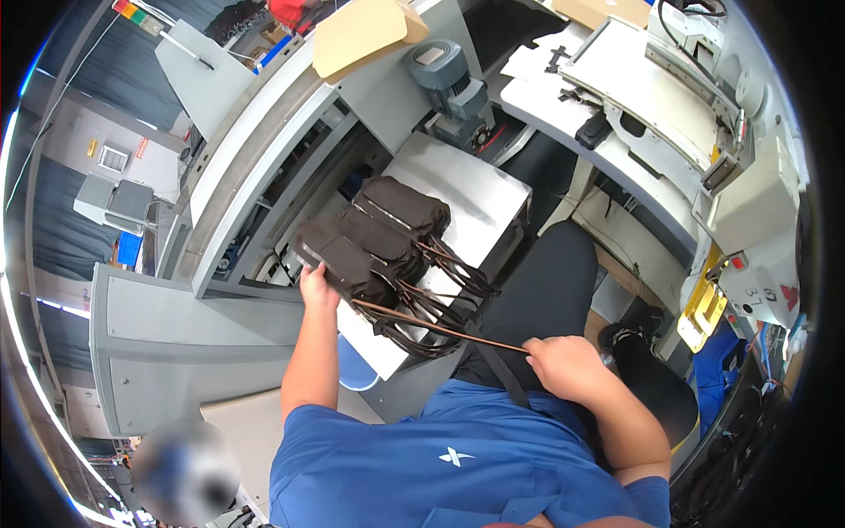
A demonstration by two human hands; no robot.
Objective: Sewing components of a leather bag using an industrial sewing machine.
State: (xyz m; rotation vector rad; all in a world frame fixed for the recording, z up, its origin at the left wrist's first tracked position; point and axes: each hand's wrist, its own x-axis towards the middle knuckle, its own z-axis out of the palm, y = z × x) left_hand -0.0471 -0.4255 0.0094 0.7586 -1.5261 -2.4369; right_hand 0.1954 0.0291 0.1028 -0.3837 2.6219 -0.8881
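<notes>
Several black fabric bundles [400, 204] with light zip-like lines lie in a row on a white metal-topped table [488, 189]. Loops of dark cord [458, 273] hang off their right ends toward my lap. At the left end of the nearest bundle [339, 260], my left hand [319, 289] grips its edge. My right hand [568, 365] is closed round the end of a thin brown strap [440, 328], which runs taut from that bundle across my thigh. Fingertips of the right hand are partly hidden.
A grey motor [444, 79] stands behind the table, near a cardboard piece [365, 37]. To the left runs a grey machine frame [255, 158]. A white sewing-type machine bed [647, 97] is at the right, with a yellow bracket [702, 315] below it.
</notes>
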